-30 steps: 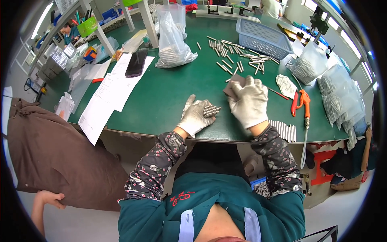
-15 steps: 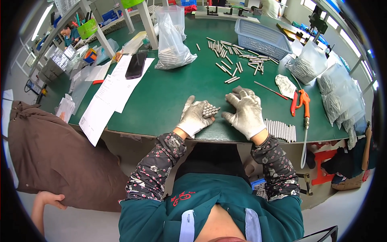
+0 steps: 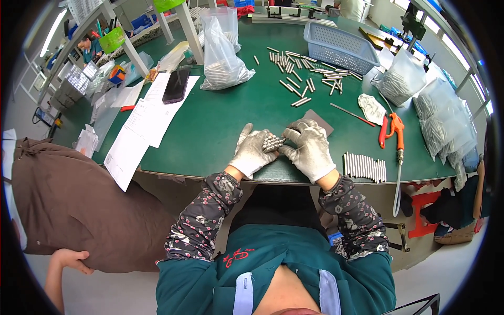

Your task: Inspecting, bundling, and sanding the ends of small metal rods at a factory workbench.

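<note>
— At the tabletop's [image 3: 220, 131] near edge, where's our bundle of metal rods [image 3: 272, 143]?
— Cupped in our left hand [image 3: 252, 151], ends facing us; right hand [image 3: 311, 149] presses its right side.

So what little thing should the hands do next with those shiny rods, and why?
Probably square up the bundle of metal rods. The left hand cups it and the right hand presses against its side, both in white gloves. A neat row of rods already lies by the table edge on the right, so this bundle likely joins it once its ends are even.
</note>
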`<state>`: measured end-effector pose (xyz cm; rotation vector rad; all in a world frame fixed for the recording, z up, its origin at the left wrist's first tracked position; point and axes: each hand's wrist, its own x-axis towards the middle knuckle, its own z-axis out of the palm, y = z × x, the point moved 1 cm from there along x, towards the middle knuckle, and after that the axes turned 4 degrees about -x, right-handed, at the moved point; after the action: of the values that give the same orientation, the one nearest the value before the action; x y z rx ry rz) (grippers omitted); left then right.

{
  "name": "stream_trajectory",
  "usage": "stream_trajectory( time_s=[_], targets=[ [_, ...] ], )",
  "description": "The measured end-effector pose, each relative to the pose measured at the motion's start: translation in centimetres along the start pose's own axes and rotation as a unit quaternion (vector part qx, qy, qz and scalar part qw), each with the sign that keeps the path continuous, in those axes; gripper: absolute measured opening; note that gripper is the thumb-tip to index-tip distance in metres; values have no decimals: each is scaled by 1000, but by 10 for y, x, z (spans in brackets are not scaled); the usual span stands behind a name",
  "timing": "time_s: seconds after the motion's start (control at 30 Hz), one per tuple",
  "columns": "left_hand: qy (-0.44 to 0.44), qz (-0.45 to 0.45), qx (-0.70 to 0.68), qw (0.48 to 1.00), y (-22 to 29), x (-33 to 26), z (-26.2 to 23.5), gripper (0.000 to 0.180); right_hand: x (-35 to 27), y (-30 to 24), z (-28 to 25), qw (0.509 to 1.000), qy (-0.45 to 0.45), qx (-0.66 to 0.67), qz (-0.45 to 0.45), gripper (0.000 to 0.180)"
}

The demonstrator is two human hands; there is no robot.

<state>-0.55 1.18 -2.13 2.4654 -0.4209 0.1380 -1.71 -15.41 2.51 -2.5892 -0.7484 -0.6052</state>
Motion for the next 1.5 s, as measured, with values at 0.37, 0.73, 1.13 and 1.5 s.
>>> stream_trajectory(
  time_s=[0.37,0.73,1.13,1.5],
  targets=[
    [-44,-11,-25,999,8,2,-8,49,0,1,4,1000,12,3,-1,25],
    [3,-44,-76,996,-6,-1,-3,61,7,-12,5,1000,9,-19,2,18],
    [8,-57,-279,959,-46,1,24,80,9,-20,9,1000,8,5,-4,16],
    [-2,-21,-428,903,-9,-3,-1,42,9,-19,12,1000,4,16,-1,16]
  ],
)
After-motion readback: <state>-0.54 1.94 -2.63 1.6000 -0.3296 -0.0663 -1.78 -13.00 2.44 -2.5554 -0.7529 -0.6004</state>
